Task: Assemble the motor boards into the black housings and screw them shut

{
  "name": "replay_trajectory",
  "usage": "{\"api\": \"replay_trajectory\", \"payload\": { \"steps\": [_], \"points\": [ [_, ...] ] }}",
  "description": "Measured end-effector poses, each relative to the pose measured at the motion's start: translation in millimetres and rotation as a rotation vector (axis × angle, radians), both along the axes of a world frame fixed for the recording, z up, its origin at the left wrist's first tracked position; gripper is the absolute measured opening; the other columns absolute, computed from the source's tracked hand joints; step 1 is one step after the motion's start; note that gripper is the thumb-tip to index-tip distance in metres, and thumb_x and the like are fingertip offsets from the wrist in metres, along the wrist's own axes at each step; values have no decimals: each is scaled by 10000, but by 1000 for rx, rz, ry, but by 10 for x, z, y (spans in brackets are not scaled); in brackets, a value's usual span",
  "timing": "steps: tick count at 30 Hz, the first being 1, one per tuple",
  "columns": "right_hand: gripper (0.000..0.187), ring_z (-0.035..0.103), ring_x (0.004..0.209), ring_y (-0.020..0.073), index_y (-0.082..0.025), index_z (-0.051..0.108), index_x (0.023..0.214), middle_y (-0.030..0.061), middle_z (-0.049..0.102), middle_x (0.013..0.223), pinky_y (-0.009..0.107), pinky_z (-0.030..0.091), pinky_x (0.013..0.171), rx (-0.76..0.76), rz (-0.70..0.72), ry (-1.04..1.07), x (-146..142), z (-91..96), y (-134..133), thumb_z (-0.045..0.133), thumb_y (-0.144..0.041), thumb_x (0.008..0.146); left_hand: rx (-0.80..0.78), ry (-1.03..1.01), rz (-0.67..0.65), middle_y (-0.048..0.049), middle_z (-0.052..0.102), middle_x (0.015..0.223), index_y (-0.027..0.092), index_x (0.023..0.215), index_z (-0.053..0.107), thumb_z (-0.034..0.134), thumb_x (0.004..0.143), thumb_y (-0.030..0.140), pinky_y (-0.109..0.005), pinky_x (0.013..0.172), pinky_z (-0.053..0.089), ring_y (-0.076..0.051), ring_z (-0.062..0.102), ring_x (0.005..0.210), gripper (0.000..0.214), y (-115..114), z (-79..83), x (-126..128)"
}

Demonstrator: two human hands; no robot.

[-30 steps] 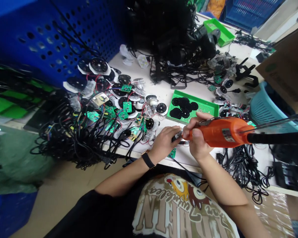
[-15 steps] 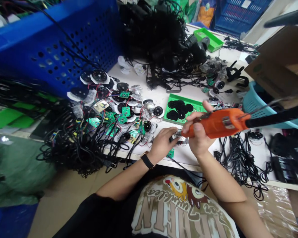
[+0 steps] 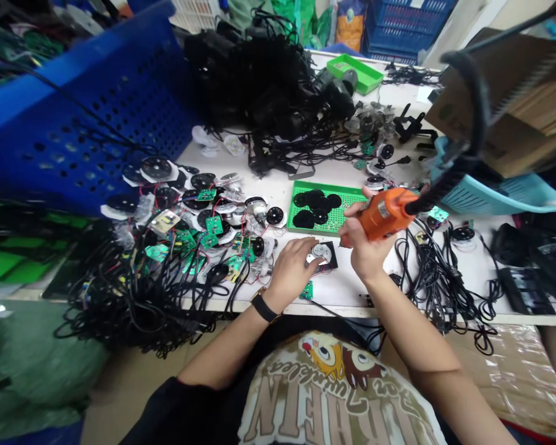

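My right hand (image 3: 368,250) is wrapped round an orange electric screwdriver (image 3: 383,216) with a black cable at its back end. The tool is tilted, and its tip points down over the table. My left hand (image 3: 293,272), with a black band at the wrist, grips a small round pale part (image 3: 322,251) between thumb and fingers. This part rests on a black square piece (image 3: 332,254); the fingers partly hide both. Just below the left hand lies a small green circuit board (image 3: 307,290) with a black cord.
Behind my hands stands a green tray (image 3: 347,203) holding several black discs. A heap of wired discs and circuit boards (image 3: 208,213) lies left, with tangled black cords (image 3: 134,309). More cords (image 3: 430,272) lie right. A blue basket (image 3: 97,111) and a turquoise basket (image 3: 500,194) flank the table.
The screwdriver has lifted away from the round part and moved right with my right hand, uncovering the part. My left hand stays on it. The whole view has shifted slightly.
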State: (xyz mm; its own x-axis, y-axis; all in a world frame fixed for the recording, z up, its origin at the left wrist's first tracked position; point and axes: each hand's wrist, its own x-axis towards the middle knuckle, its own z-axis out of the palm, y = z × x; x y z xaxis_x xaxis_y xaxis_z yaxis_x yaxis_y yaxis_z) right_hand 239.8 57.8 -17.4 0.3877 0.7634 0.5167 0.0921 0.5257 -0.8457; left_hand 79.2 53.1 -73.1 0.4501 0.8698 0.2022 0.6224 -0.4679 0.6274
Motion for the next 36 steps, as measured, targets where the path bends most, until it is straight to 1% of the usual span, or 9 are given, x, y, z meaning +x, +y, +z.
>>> {"api": "replay_trajectory", "payload": {
  "steps": [5,10,14,19,21,23,27,31,36],
  "points": [
    [346,648,738,160,-256,634,1099,22,664,1006,304,581,648,-70,15,-74,82,37,-6,774,-503,901,12,97,-15,-82,738,1206,154,1226,676,732,937,264,-425,1021,528,-288,641,1149,315,48,72,-8],
    [325,679,853,203,-245,643,1161,43,702,1063,389,608,810,-112,121,-144,162,177,-51,779,-412,917,42,231,-35,-100,735,1160,136,1206,684,689,954,246,-450,951,533,-318,642,1103,275,37,218,13],
    [381,667,921,233,-253,640,1248,48,700,1088,431,606,874,-194,139,-233,239,307,-86,766,-434,937,92,363,-57,-135,728,1114,107,1184,694,655,960,209,-480,929,524,-347,637,1063,249,28,330,74],
    [468,667,1130,253,-269,583,1383,75,625,1376,455,566,1029,-216,183,-300,376,380,-222,746,-372,957,132,474,-80,-160,725,1110,92,1181,698,645,963,237,-501,904,533,-360,643,1026,267,22,372,112],
    [495,669,1142,241,-267,550,1422,89,575,1437,440,559,1042,-237,111,-343,430,325,-341,727,-325,963,123,487,-86,-155,725,1135,99,1200,694,648,964,244,-505,909,542,-359,648,1041,281,22,359,87],
    [388,671,1107,235,-258,587,1359,90,611,1355,426,570,1000,-287,35,-426,455,196,-482,682,-296,985,99,455,-97,-141,724,1169,111,1260,672,651,968,248,-505,931,549,-351,651,1076,323,23,334,40],
    [149,639,1142,269,-224,670,1130,101,648,1205,470,549,999,-420,67,-534,373,-200,-732,601,-265,1005,53,259,-111,-134,707,1260,121,1400,574,699,951,253,-487,992,552,-322,644,1152,484,24,276,-82],
    [200,588,1231,303,-216,710,1112,123,610,1321,542,486,1090,-539,116,-489,217,-514,-848,571,-308,1003,38,127,-159,-119,704,1257,139,1405,553,741,920,209,-459,1023,549,-296,633,1173,525,18,242,-168],
    [322,489,1388,306,-248,733,1246,101,539,1487,572,369,1211,-650,188,-287,128,-643,-925,592,-367,982,53,115,-217,-116,706,1232,143,1381,566,670,965,177,-447,1035,549,-277,629,1172,430,19,243,-193]
  ]
}}
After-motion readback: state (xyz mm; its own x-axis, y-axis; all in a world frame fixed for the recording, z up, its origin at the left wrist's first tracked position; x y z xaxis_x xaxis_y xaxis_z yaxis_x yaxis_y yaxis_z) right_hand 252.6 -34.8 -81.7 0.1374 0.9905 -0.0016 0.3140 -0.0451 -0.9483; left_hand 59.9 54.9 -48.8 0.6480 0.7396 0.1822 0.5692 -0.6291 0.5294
